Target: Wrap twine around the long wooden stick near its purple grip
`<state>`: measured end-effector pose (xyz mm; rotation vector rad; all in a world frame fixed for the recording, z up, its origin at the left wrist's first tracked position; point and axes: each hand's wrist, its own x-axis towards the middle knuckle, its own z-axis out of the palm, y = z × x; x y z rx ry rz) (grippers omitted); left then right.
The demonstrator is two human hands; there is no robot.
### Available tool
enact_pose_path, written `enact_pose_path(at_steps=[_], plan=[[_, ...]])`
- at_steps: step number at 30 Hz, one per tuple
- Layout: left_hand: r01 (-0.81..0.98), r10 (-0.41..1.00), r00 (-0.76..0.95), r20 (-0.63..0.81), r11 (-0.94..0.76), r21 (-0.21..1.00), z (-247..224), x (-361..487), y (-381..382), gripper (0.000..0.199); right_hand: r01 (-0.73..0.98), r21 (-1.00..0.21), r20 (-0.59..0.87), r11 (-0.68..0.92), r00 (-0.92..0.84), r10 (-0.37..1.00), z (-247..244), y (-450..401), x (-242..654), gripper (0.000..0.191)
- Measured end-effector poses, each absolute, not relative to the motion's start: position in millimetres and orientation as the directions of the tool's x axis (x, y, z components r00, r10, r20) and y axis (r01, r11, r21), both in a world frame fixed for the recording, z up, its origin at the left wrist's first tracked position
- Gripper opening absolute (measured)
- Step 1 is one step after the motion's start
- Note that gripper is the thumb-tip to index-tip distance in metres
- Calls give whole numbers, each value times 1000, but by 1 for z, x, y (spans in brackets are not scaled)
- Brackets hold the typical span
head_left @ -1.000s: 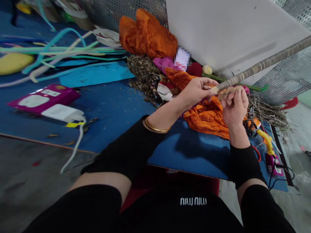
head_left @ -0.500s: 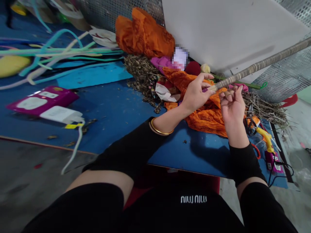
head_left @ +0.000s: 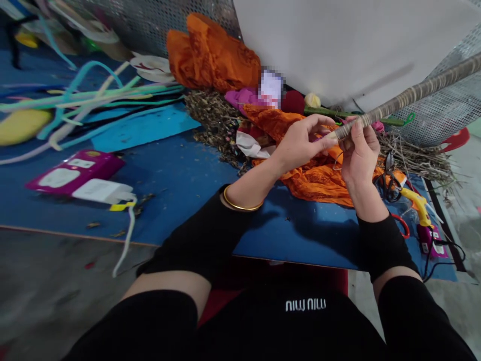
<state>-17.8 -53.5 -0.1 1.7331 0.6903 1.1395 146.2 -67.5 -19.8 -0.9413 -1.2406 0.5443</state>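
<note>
A long stick wrapped in striped grey-brown material (head_left: 413, 95) slants from the upper right down to my hands. My left hand (head_left: 296, 145) is closed around its pale near end, thumb along the underside. Just beyond, my right hand (head_left: 361, 155) pinches the wrapped part between thumb and fingers. A thin strand (head_left: 337, 159) loops below the stick beside my right hand. Crumpled orange cloth (head_left: 311, 185) lies under both hands, and a white crumpled piece (head_left: 253, 145) is left of my left hand.
Dried plant matter (head_left: 210, 115) and a twig bundle (head_left: 424, 155) flank the cloth. To the right lie scissors (head_left: 390, 170) and a yellow glue gun (head_left: 417, 204). Pastel flexible strips (head_left: 112, 93) and a purple packet (head_left: 78, 173) are at left. A white panel (head_left: 338, 45) stands behind.
My right hand, earlier below the stick with fingers curled, has risen and now pinches the wrapped part. My left hand stays at the stick's end. The view has shifted slightly.
</note>
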Motion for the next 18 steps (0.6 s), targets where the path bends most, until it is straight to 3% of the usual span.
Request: enact_pose_path(at_steps=[6,13,18], plan=[[-38,773,538,336,-377,926,2,-22,-50,16,118,-826,557,551,320,767,-16,-67,145,38],[-33,827,388,407,-429,903,-4,-16,-53,20,145,-800,596,583,315,739,-25,-59,144,49],[-142,875,340,343,-313,939,-8,-15,-51,28,-50,-830,482,556,437,759,-23,-65,138,46]])
